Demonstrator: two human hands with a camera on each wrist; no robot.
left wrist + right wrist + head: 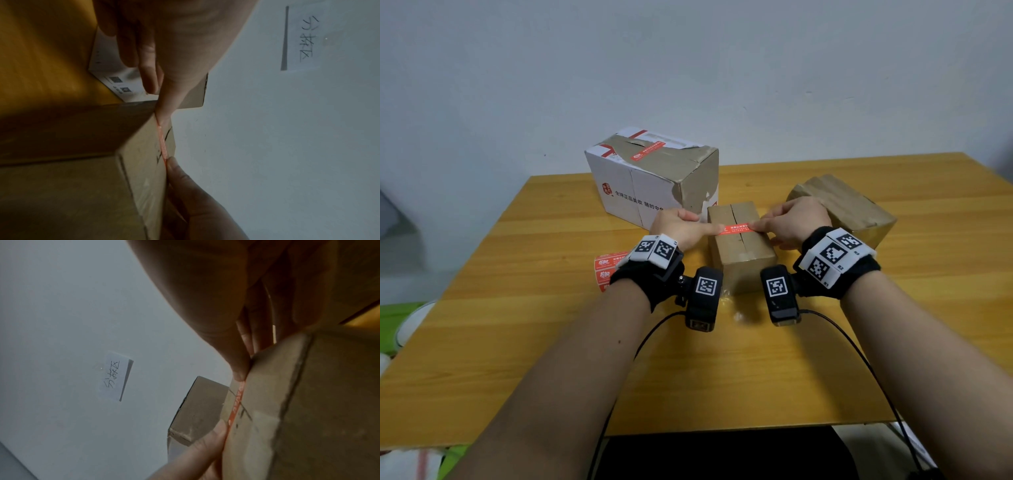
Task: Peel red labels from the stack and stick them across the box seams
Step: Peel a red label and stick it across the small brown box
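— Plain grey wall behind, wooden table [517,325] in front. Where's the label?

— The red label [734,229] lies across the seam [736,219] on top of the small brown box [739,246], mid-table. The left hand [681,228] has a straight forefinger pressing the label's left end, its other fingers curled under and holding nothing. The right hand [791,222] does the same at the right end.

— And the rest of the labels?

— The stack [607,269] sits near and left, partly behind the left wrist. A white box [647,178] stands far-left with a label already on top; another brown box [846,205] is at the right.

— How should the pressing go?

— I'd rub outward from the seam toward both ends, firmly, so no bubble stays over the gap and the ends don't lift.

— Do the wrist cameras add anything?

— Both see the label [162,142] edge-on, lying flat on the box top, and a handwritten paper note [116,376] on the wall, which the head view misses. Only the head view shows the stack.
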